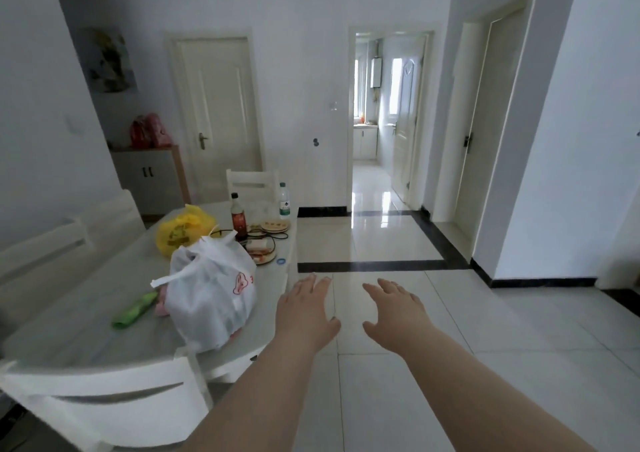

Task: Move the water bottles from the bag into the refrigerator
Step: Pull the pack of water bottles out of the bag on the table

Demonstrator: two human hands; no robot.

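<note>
Water bottle (284, 200) with a green label stands upright at the far end of the table (86, 330), at 12 o'clock from the white bag (211, 299); the bag sits knotted on the table's near half, at 8 o'clock in our view, and what it holds is too blurred for us to tell. We hold both hands out, palms down, at 6 o'clock; our left hand (304, 309) has its fingers straight and spread, holds nothing, and hangs near the bag's 3 o'clock side without touching it; our right hand (394, 316) is likewise spread and empty, over the floor tiles. A yellow bag (181, 230) lies at the white bag's 11 o'clock; a dark bottle (238, 218) stands beside it; a green packet (135, 309) lies at the white bag's 9 o'clock.
</note>
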